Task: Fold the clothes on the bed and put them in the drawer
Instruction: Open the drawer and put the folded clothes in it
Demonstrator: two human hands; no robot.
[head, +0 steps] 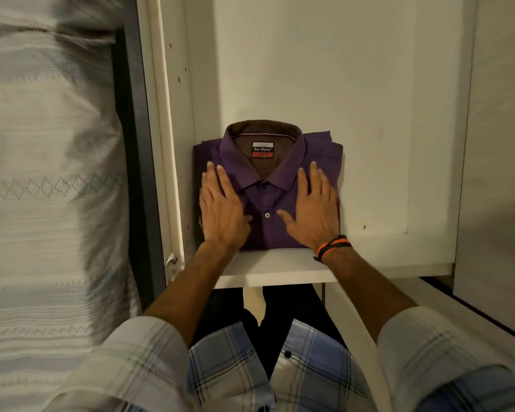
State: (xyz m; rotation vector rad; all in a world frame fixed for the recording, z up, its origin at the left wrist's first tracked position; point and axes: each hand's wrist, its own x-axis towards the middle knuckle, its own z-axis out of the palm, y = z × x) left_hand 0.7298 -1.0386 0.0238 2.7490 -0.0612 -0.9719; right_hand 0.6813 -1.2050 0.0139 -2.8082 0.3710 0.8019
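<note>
The left hand (pixel 220 209) lies flat with straight fingers on the left half of a folded purple shirt (pixel 268 191), pressing it down; the right hand (pixel 312 209) does the same on the right half, fingers spread, thumb pointing toward the white button (pixel 267 215) on the placket. Neither hand grips anything. An orange and black wristband (pixel 333 246) circles the right wrist. The shirt sits collar-away in the left part of a white drawer (pixel 369 144), its left edge close against the drawer's side wall; both hands cover much of its front. A collar label (pixel 262 150) reads "Ben Harley". The drawer's right side is partly hidden by a white panel (pixel 494 144). At left, the bed (pixel 48 173), with pale patterned bedding, is blurred and cut off by the frame. Plaid sleeves (pixel 125 367) fill the bottom.
</note>
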